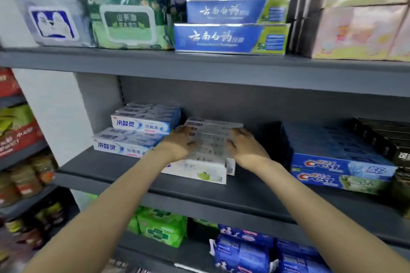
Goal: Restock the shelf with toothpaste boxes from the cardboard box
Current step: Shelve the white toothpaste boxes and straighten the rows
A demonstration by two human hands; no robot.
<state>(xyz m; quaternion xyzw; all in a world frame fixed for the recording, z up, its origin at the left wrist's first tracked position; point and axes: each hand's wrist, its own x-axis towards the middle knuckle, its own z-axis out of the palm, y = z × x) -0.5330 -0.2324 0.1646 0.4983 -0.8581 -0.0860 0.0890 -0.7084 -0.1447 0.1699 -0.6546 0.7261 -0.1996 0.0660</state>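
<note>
Sitting on the middle shelf point(244, 195) is a stack of white toothpaste boxes point(210, 139), lying flat in a row that runs toward the back, with one lime-printed box point(199, 173) at the front facing out. Both hands are on that stack: the left hand point(177, 143) lies over its left end, fingers spread on the top boxes and only loosely bent, and the right hand point(245, 146) sits against the right end, fingers curving round the side. Honestly can't tell if either one is really squeezing, it's a bit blurry, but they bracket the stack from both sides.

Just left of it are two piles of white-and-blue toothpaste point(142, 131), stepped one behind the other. Off to the right, well apart, is a block of blue Crest boxes point(339, 168), then black boxes point(381, 137) at the edge.

Upper shelf holds two long blue toothpaste boxes point(233, 26) stacked, wet-wipe packs point(126, 22) to their left, pink packs point(359, 24) on the right. Lower shelf has green packs point(162, 226) and blue packs point(244, 250).
</note>
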